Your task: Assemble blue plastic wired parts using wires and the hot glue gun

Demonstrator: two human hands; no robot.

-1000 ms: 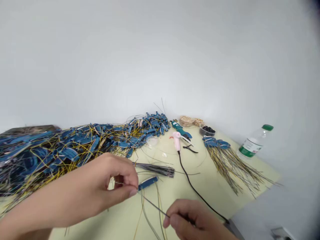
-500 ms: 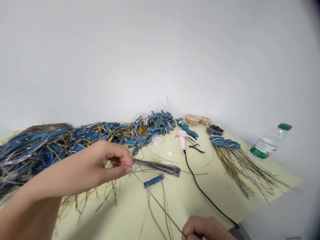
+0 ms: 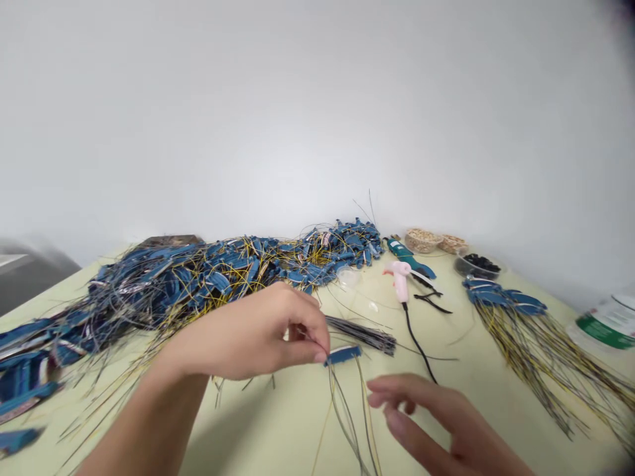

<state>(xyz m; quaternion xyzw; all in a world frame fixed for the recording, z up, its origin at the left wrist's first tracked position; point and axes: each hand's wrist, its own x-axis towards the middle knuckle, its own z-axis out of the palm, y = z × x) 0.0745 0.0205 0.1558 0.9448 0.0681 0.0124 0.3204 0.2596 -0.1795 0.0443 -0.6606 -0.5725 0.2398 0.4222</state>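
My left hand (image 3: 268, 330) is closed in a pinch at the left end of a small blue fabric strip (image 3: 343, 356), on what looks like a thin grey wire (image 3: 350, 416) running down from there. Its fingertips hide the exact grip. Grey and yellow wires trail from both ends of the strip toward me. To the right of these wires, my right hand (image 3: 441, 423) hovers with thumb and fingers apart, holding nothing. Just behind the strip lies a bundle of grey wires (image 3: 364, 332).
A long heap of blue pieces with wires (image 3: 213, 277) fills the left and back. Rightward are a pink glue gun (image 3: 401, 281) with a black cord, teal-handled pliers (image 3: 409, 254), tubs of pale bits (image 3: 423, 240), a tub of black bits (image 3: 479, 264), finished-looking blue pieces (image 3: 506, 296) and a bottle (image 3: 608, 324).
My left hand has moved right to the strip's left end. My right hand has let go of the grey wire's lower part, risen and opened. The view has turned left.
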